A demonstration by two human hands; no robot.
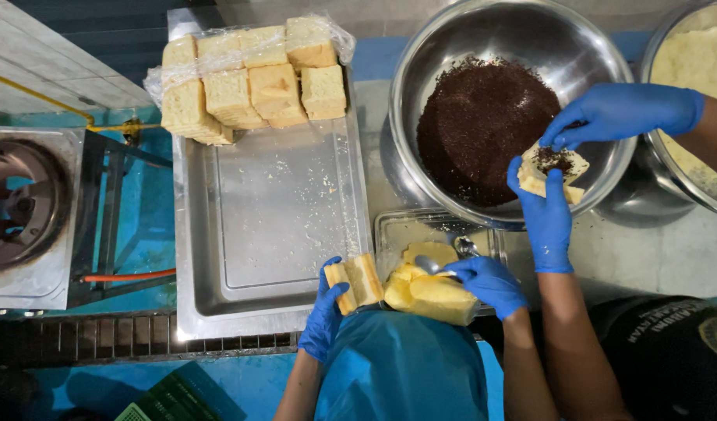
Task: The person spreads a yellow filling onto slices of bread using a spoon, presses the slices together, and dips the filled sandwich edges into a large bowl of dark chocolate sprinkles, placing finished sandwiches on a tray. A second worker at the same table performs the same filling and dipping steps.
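Two pairs of blue-gloved hands crowd one steel counter, and yours are the lower pair. Your left hand (325, 312) is closed around a split bread bun (357, 282), fingers wrapped under it, holding it just over the near edge of the metal tray (273, 203). Your right hand (489, 282) grips a spoon (444, 263), its bowl resting on the yellow butter block (430, 290) that sits in a clear tub (421, 228).

Risks, as judged from here: the bun hangs half off the tray, so a loosened grip would likely drop it toward your blue apron (401, 366). A heavy scoop could tear the soft crumb or tip the light tub. The co-worker's hands (584, 148), filling another bun (552, 168) over the steel bowl (452, 39) of chocolate sprinkles (483, 129), work close beside your right arm; a bumped elbow could scatter sprinkles into the butter. The wrapped bread stack (249, 82) sits well apart, at the tray's far end.
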